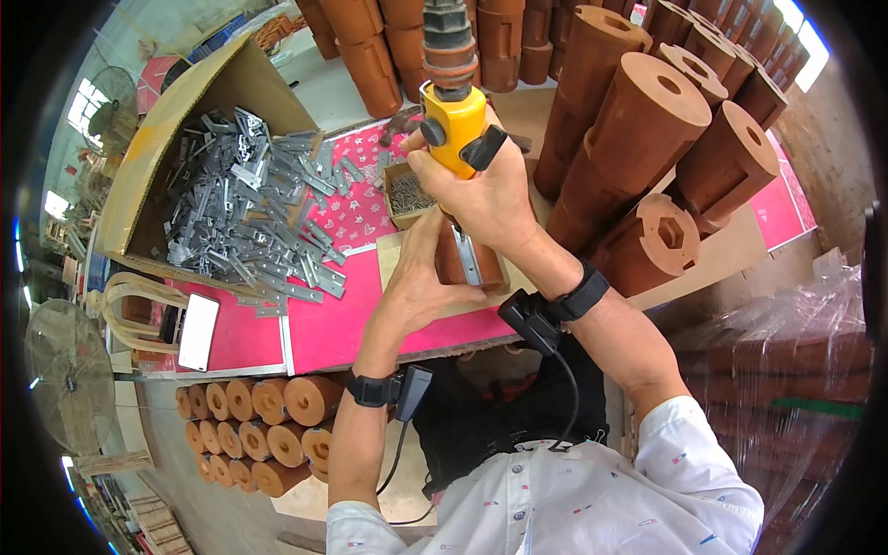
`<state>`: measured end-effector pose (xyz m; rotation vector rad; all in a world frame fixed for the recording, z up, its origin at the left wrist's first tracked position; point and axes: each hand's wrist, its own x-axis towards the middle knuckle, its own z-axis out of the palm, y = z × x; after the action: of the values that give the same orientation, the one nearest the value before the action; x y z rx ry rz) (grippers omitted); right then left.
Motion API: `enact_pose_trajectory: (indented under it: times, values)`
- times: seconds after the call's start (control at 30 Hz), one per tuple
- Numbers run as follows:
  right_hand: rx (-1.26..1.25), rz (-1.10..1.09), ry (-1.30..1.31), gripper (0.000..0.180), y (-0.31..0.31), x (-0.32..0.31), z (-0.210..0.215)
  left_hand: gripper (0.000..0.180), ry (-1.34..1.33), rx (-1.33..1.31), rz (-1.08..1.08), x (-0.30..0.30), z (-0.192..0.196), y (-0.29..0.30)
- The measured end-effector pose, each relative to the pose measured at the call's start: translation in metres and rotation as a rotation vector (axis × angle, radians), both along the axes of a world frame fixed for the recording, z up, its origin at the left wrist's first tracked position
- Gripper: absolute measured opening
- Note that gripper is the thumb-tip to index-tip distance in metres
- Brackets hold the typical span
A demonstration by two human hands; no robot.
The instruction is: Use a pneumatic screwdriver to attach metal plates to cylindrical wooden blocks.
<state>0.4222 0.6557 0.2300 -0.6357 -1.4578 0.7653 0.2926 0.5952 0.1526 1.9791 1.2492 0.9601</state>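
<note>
My right hand (pixel 504 208) is wrapped round a yellow power screwdriver (pixel 456 120), which points down toward a brown cylinder (pixel 490 270) on the table. Along the cylinder's top lies a metal strip (pixel 468 262) with holes. From the left side, my left hand (pixel 414 282) grips the cylinder, thumb near its front end. The tool's tip is hidden behind my right hand, so contact with a screw cannot be seen. Just beyond my hands sits a small open carton (pixel 406 220) of screws (pixel 407 196).
A large cardboard box (pixel 148 176) spills metal strips (pixel 250 203) onto the pink table cover (pixel 338 324). Brown cylinders (pixel 647 106) stand stacked at the right; more cylinders (pixel 310 400) lie piled below the left edge. A hammer (pixel 398 125) and a phone (pixel 198 333) are also there.
</note>
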Motion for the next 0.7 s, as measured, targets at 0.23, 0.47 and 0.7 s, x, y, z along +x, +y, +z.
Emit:
enact_pose_trajectory:
  times: [0.23, 0.47, 0.7]
  values:
    - [-0.115, 0.03, 0.129, 0.037, -0.012, 0.014, 0.028, 0.024, 0.197, 0.16, 0.204, -0.024, -0.004, 0.067]
    - [-0.197, 0.026, 0.124, 0.036, -0.032, 0.03, 0.034, 0.014, 0.554, 0.106, 0.051, -0.032, -0.059, 0.141]
    - [-0.164, 0.008, 0.081, 0.037, -0.034, 0.042, 0.032, 0.014, 0.566, 0.127, 0.05, -0.027, -0.067, 0.152]
